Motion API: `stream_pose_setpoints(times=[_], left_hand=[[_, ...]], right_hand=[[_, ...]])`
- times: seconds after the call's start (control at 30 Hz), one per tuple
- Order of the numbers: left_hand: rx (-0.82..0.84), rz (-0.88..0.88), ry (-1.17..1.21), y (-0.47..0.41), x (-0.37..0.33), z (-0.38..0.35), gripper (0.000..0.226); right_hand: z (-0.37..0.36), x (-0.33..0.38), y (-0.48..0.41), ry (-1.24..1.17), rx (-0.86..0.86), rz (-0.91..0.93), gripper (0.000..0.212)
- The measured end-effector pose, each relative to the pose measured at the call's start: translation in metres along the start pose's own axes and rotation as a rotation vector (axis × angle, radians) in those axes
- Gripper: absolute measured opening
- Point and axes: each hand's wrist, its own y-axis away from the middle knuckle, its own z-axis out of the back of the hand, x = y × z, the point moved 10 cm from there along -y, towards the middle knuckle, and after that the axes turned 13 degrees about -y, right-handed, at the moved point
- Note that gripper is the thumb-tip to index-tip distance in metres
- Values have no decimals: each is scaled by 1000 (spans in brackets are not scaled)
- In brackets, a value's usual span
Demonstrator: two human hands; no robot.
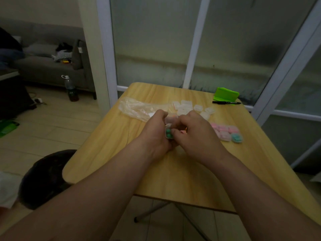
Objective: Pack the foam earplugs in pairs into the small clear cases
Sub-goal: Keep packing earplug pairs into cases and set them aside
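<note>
Two hands meet above the counter (173, 174), both on one small clear case (167, 136).
Gripped in the curled left hand (156, 136), it holds two green earplugs (168, 133) — the right hand (196, 134) pinches its edge; empty cases (189, 108), a plastic bag (137, 108) and a black marker (225, 102) lie behind, pink filled cases (225, 132) just right.

No legible text anywhere. Pale marking along the black pen (225, 102) too small to read; label on the bottle (70, 88) on the floor too dark and blurred.
</note>
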Motion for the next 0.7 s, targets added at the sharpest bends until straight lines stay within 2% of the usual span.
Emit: stream_pose_setpoints(times=[0.17, 0.4, 0.57, 0.63, 0.7], left_hand=[[32, 0, 24, 1, -2, 1, 42], [59, 3, 27, 4, -3, 1, 59], [51, 19, -27, 9, -2, 0, 58], [77, 37, -40, 10, -1, -4, 51], [89, 42, -55, 11, 0, -6, 53]], right_hand=[[0, 0, -1, -25, -31, 20, 5], [3, -1, -2, -84, -68, 24, 8], [19, -15, -5, -159, -168, -32, 8], [22, -20, -6, -173, -184, -57, 15], [19, -22, -7, -183, -149, -68, 27]])
